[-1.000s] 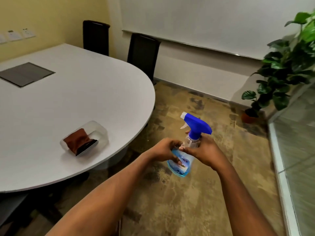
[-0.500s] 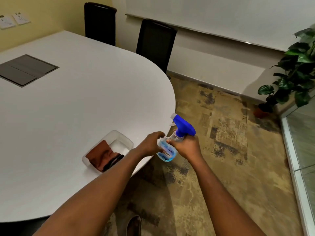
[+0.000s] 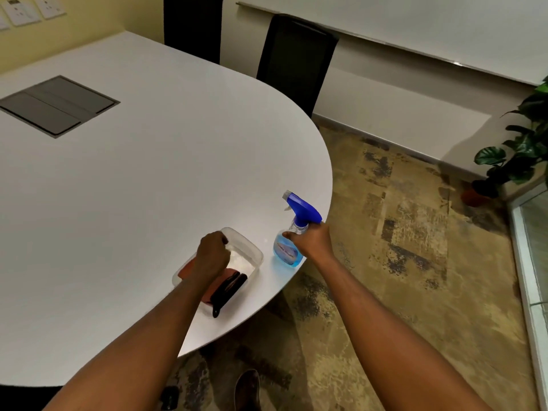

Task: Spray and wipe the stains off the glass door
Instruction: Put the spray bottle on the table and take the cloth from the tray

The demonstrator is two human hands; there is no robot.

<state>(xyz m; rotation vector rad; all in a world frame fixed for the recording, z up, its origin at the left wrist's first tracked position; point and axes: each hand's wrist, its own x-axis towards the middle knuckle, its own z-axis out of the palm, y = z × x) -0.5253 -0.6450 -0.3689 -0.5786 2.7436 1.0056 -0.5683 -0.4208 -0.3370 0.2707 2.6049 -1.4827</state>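
A spray bottle [image 3: 286, 252] with blue liquid and a blue trigger head stands on the white table [image 3: 133, 188] close to its rounded edge. My right hand [image 3: 311, 241] is closed around the bottle's neck. A clear plastic tray [image 3: 252, 252] lies just left of the bottle, holding a brown cloth [image 3: 186, 266] and a dark cloth [image 3: 226, 292]. My left hand [image 3: 212, 255] is down in the tray over the brown cloth, fingers curled near the far rim; whether it grips anything is hidden. A strip of the glass door [image 3: 535, 232] shows at the right edge.
Two black chairs [image 3: 296, 60] stand behind the table against the wall. A grey hatch [image 3: 56, 103] is set in the tabletop. A potted plant [image 3: 516, 161] stands in the corner by the glass. My shoe [image 3: 247, 390] is on the patterned carpet.
The view swung left and down toward the table. Both hands held the bottle in the air; now it stands on the table in my right hand, and my left hand has moved into the tray.
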